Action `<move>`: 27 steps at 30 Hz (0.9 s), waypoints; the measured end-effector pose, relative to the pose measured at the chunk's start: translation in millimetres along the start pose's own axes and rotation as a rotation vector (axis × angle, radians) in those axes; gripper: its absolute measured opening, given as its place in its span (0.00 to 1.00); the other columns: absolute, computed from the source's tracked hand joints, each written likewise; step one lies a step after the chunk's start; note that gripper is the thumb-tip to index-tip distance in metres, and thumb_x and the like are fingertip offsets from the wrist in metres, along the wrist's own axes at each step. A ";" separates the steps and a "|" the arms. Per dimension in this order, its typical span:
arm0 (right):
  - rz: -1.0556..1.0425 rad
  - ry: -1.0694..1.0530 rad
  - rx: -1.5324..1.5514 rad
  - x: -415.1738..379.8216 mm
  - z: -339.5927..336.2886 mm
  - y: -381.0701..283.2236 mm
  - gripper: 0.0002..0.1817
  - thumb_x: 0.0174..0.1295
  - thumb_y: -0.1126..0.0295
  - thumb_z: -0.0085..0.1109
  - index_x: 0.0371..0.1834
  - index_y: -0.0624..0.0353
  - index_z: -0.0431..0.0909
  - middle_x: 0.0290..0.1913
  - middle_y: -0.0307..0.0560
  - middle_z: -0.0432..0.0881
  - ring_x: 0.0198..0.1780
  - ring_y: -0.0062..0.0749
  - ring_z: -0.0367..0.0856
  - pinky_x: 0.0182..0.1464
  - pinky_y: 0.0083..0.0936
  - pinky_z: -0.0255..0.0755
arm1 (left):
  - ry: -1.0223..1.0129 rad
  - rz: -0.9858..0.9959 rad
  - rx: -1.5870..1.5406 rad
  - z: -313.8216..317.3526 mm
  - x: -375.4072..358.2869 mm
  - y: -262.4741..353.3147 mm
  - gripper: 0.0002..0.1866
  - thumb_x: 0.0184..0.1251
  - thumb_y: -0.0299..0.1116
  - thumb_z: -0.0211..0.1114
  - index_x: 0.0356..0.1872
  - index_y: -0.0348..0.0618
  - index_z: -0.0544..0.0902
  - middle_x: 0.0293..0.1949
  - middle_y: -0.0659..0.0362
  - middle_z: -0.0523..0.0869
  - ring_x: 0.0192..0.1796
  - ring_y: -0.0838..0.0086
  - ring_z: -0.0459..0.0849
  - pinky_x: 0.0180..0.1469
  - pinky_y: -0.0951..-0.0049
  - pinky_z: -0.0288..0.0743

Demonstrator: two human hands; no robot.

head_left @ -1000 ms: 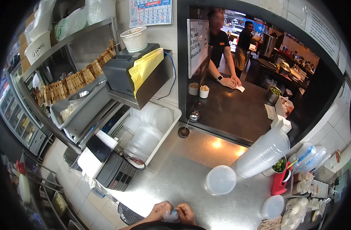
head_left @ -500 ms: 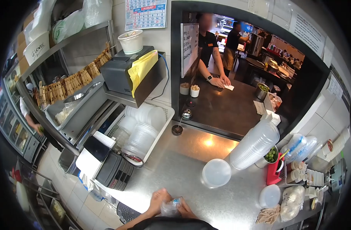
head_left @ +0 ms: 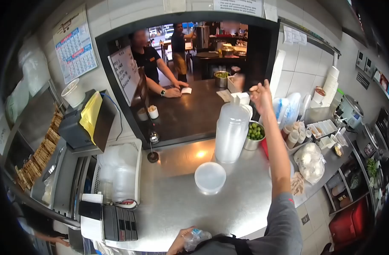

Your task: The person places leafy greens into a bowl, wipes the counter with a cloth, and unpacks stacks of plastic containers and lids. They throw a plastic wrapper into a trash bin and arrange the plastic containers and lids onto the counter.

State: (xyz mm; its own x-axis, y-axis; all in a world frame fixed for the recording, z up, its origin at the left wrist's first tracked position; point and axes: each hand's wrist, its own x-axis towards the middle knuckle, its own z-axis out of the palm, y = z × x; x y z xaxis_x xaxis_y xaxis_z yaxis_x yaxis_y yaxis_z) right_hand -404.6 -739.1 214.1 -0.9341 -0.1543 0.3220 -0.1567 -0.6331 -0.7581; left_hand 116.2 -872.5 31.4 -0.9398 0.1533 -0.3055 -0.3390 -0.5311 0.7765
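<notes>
Head — hands point(head_left: 261, 98) apart, right arm point(head_left: 277, 153) outstretched

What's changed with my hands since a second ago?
Your right hand has let go of the plastic bag and reached forward and rightward over the counter. Your left hand still holds the bag. The round tub and stacked containers stay where they stood.

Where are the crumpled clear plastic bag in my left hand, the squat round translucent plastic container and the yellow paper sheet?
Crumpled clear plastic bag point(head_left: 197, 239): head view, on its bunched middle.
Squat round translucent plastic container point(head_left: 210, 174): head view, on its top.
Yellow paper sheet point(head_left: 91, 117): head view, middle of its face.
</notes>
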 end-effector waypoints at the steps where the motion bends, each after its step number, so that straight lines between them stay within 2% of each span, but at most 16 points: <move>1: 0.056 -0.006 -0.048 27.5 -12.3 -7.6 0.19 0.68 0.65 0.41 0.60 0.51 0.53 0.23 0.40 0.73 0.19 0.20 0.67 0.25 0.21 0.67 | 0.001 -0.002 0.017 -0.1 2.4 -4.3 0.27 0.65 0.41 0.57 0.61 0.38 0.63 0.48 0.59 0.74 0.49 0.78 0.74 0.50 0.81 0.69; 3: -0.029 0.077 -0.068 55.9 -21.7 -16.4 0.14 0.69 0.65 0.40 0.54 0.51 0.53 0.21 0.39 0.71 0.16 0.20 0.64 0.23 0.21 0.66 | 0.030 0.013 0.020 0.8 13.1 -10.2 0.28 0.65 0.41 0.57 0.61 0.38 0.62 0.49 0.59 0.74 0.49 0.77 0.74 0.51 0.81 0.68; 5: -0.025 0.119 -0.030 73.7 -35.9 -22.4 0.37 0.67 0.70 0.39 0.70 0.45 0.26 0.20 0.42 0.72 0.13 0.19 0.62 0.19 0.23 0.67 | 0.055 0.029 0.011 3.4 27.7 -11.9 0.28 0.65 0.41 0.57 0.61 0.38 0.62 0.49 0.59 0.73 0.50 0.77 0.74 0.51 0.81 0.68; 7: -0.056 0.209 -0.173 77.3 -41.2 -31.6 0.22 0.66 0.71 0.36 0.63 0.49 0.46 0.21 0.40 0.71 0.14 0.19 0.61 0.21 0.22 0.65 | 0.092 0.045 -0.002 4.1 49.2 -7.9 0.28 0.65 0.41 0.57 0.61 0.38 0.62 0.50 0.59 0.73 0.50 0.77 0.73 0.51 0.81 0.68; 9: -0.040 0.277 -0.179 83.5 -47.9 -37.0 0.33 0.65 0.73 0.34 0.70 0.46 0.32 0.21 0.40 0.70 0.13 0.19 0.59 0.19 0.22 0.65 | 0.140 0.056 -0.023 -1.2 63.1 -3.7 0.28 0.65 0.40 0.57 0.61 0.38 0.61 0.50 0.59 0.73 0.50 0.77 0.73 0.51 0.81 0.68; 12: -0.046 0.267 -0.229 105.3 -72.1 -42.9 0.38 0.65 0.72 0.35 0.69 0.44 0.20 0.20 0.39 0.69 0.12 0.18 0.58 0.18 0.22 0.65 | 0.194 0.063 -0.050 -9.2 74.4 -1.3 0.29 0.64 0.40 0.58 0.62 0.37 0.61 0.51 0.58 0.72 0.51 0.76 0.72 0.52 0.80 0.67; 15: -0.043 0.275 -0.246 119.1 -84.7 -55.4 0.37 0.66 0.71 0.34 0.70 0.45 0.22 0.19 0.38 0.68 0.12 0.18 0.57 0.19 0.22 0.67 | 0.219 0.069 -0.069 -14.5 81.7 -4.2 0.29 0.64 0.40 0.58 0.62 0.37 0.61 0.51 0.58 0.72 0.52 0.76 0.72 0.52 0.80 0.67; 19: -0.042 0.281 -0.282 134.1 -90.8 -68.9 0.31 0.67 0.69 0.33 0.69 0.48 0.31 0.18 0.37 0.67 0.12 0.17 0.56 0.18 0.21 0.68 | 0.222 0.078 -0.083 -17.1 87.8 -7.2 0.30 0.64 0.40 0.58 0.62 0.37 0.60 0.52 0.58 0.71 0.53 0.75 0.71 0.53 0.79 0.67; 20: -0.053 0.256 -0.238 135.6 -92.7 -69.9 0.34 0.67 0.69 0.35 0.71 0.47 0.28 0.18 0.37 0.68 0.13 0.18 0.59 0.20 0.22 0.68 | 0.215 0.081 -0.083 -16.3 89.9 -7.9 0.30 0.64 0.40 0.58 0.62 0.37 0.60 0.52 0.58 0.71 0.53 0.75 0.71 0.53 0.79 0.67; 23: -0.035 0.196 -0.227 147.4 -99.5 -71.9 0.25 0.68 0.67 0.35 0.67 0.50 0.42 0.19 0.40 0.69 0.13 0.22 0.62 0.18 0.23 0.68 | 0.200 0.083 -0.086 -14.3 94.0 -8.5 0.31 0.63 0.40 0.58 0.63 0.37 0.59 0.53 0.57 0.70 0.53 0.75 0.71 0.54 0.79 0.66; 24: -0.052 0.249 -0.196 152.5 -101.0 -68.8 0.21 0.69 0.66 0.34 0.64 0.50 0.48 0.18 0.42 0.69 0.13 0.24 0.63 0.17 0.24 0.67 | 0.191 0.085 -0.084 -14.0 97.0 -7.7 0.31 0.63 0.40 0.58 0.63 0.37 0.59 0.53 0.57 0.70 0.54 0.75 0.70 0.54 0.79 0.66; 25: -0.059 0.238 -0.207 140.1 -85.9 -75.2 0.09 0.69 0.64 0.31 0.34 0.53 0.60 0.15 0.41 0.67 0.11 0.22 0.56 0.16 0.23 0.64 | 0.185 0.086 -0.083 -14.0 98.9 -7.1 0.31 0.63 0.40 0.59 0.63 0.37 0.59 0.53 0.57 0.70 0.54 0.74 0.70 0.54 0.79 0.66; 27: -0.066 0.279 -0.252 127.2 -71.1 -80.2 0.09 0.70 0.65 0.30 0.33 0.53 0.60 0.16 0.41 0.67 0.12 0.22 0.55 0.18 0.25 0.64 | 0.183 0.073 -0.072 -14.2 98.3 -9.2 0.31 0.63 0.40 0.59 0.63 0.37 0.59 0.54 0.57 0.70 0.54 0.74 0.70 0.54 0.79 0.66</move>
State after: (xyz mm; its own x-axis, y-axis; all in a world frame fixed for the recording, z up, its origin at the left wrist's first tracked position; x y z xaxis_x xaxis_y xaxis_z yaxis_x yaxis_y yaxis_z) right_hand -533.7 -654.0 275.5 -0.9654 0.1153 0.2340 -0.2609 -0.4228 -0.8678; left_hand 27.5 -864.3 -13.6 -0.9362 -0.0381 -0.3495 -0.2599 -0.5945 0.7609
